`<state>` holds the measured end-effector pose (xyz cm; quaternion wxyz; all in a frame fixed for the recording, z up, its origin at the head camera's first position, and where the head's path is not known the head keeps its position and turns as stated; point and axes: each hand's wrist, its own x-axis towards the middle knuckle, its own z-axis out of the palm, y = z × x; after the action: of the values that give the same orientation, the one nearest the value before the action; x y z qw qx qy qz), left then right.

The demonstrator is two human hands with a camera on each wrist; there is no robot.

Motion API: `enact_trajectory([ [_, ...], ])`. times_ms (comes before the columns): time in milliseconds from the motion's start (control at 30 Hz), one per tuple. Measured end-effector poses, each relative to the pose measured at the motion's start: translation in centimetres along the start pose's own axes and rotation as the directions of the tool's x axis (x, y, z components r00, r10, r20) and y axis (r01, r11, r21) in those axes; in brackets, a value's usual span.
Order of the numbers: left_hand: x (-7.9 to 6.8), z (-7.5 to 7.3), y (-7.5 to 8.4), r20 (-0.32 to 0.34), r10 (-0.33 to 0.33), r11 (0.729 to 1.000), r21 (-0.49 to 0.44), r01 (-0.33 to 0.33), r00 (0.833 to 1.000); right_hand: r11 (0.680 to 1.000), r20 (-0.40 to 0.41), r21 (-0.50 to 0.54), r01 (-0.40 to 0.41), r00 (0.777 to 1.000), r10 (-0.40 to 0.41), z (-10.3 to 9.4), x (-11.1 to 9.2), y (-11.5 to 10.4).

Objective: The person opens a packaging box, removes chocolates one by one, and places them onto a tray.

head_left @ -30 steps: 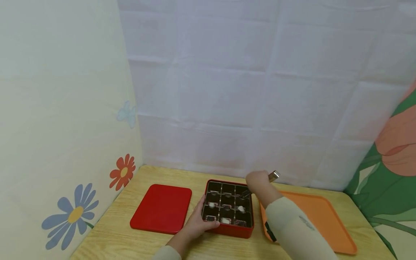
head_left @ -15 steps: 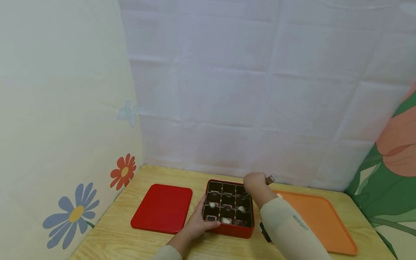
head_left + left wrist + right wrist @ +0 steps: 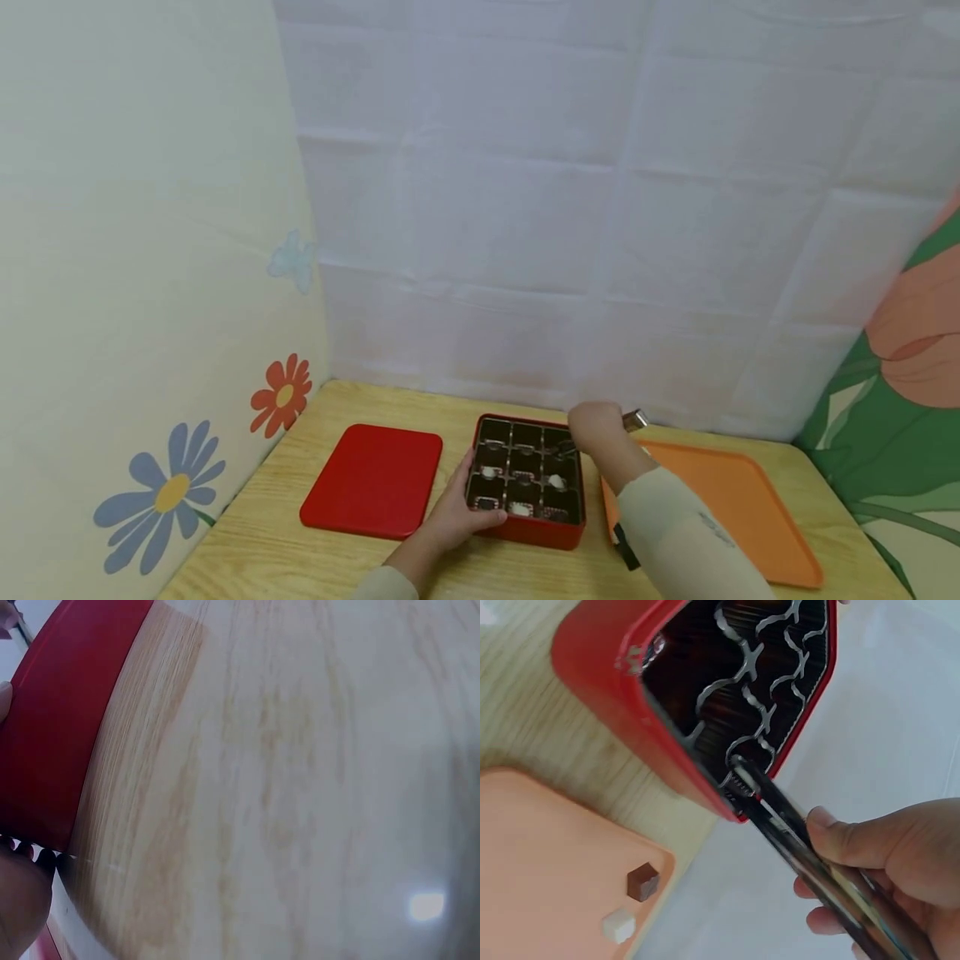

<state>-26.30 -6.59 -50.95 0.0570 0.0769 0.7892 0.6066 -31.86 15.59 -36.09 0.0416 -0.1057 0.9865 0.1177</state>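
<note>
A red box [image 3: 528,533] with a dark divided insert stands on the table; small white pieces [image 3: 557,482] and dark ones lie in several compartments. My left hand [image 3: 453,518] grips its front left corner, thumb on the front wall and fingers along the left side. Metal tongs [image 3: 799,851] are in my right hand [image 3: 597,429], thumb on one arm and fingers round the other. Their tips reach into the back right compartment, close together at its corner in the right wrist view. What lies between the tips is hidden.
A flat red lid [image 3: 373,479] lies left of the box. To the right, partly under my right forearm, is an orange tray [image 3: 750,508]. A brown cube [image 3: 643,882] and a white cube [image 3: 619,925] sit near its edge. A white cloth [image 3: 465,208] hangs behind.
My right hand shifts slightly left, then back right, with the tongs' tips staying in the back right compartment. My left hand and the box keep their place.
</note>
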Motion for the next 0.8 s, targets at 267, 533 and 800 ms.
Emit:
enact_trajectory([
  [267, 0.3, 0.0, -0.3, -0.012, 0.014, 1.0, 0.005, -0.014, 1.0, 0.998, -0.043, 0.057, 0.031, 0.999, -0.029, 1.4, -1.9, 2.2],
  [533, 0.4, -0.1, -0.4, -0.002, -0.009, 1.0, 0.025, 0.009, 1.0, 0.991, -0.059, 0.134, -0.005, 0.998, 0.013, 3.3, -3.2, 3.5],
  [800, 0.3, 0.0, -0.4, 0.005, -0.015, 1.0, 0.019, 0.015, 1.0, 0.988, -0.162, 0.155, 0.012, 0.987, 0.014, 5.4, -4.4, 4.7],
])
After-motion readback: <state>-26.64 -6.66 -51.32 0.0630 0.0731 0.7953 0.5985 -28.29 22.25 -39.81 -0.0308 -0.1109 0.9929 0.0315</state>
